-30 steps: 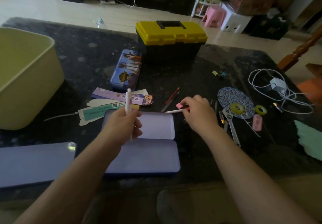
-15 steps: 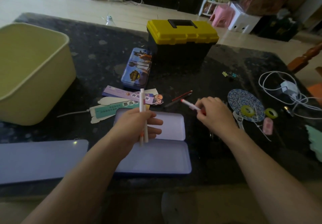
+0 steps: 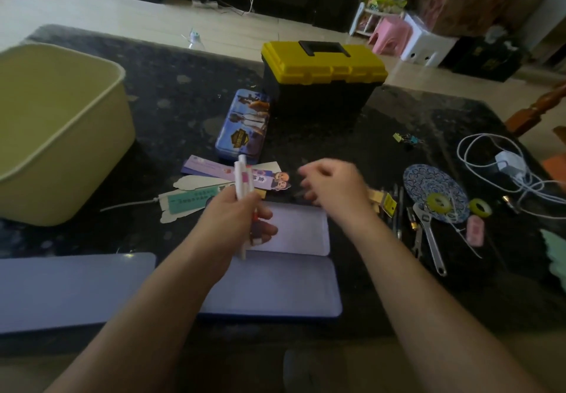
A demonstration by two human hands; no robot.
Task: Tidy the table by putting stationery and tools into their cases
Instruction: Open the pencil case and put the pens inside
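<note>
Head view: left hand [image 3: 235,218] grips pens [image 3: 242,178] upright over open purple case [image 3: 291,285], near centre; right hand [image 3: 333,187] blurred just right, fingers' state unreadable. Gathering step, I judge. Next: lay pens flat in case.

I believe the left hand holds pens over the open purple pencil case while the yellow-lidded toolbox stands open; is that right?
Not quite: the head view shows the toolbox closed. The left hand does hold pens over the open purple pencil case.
</note>
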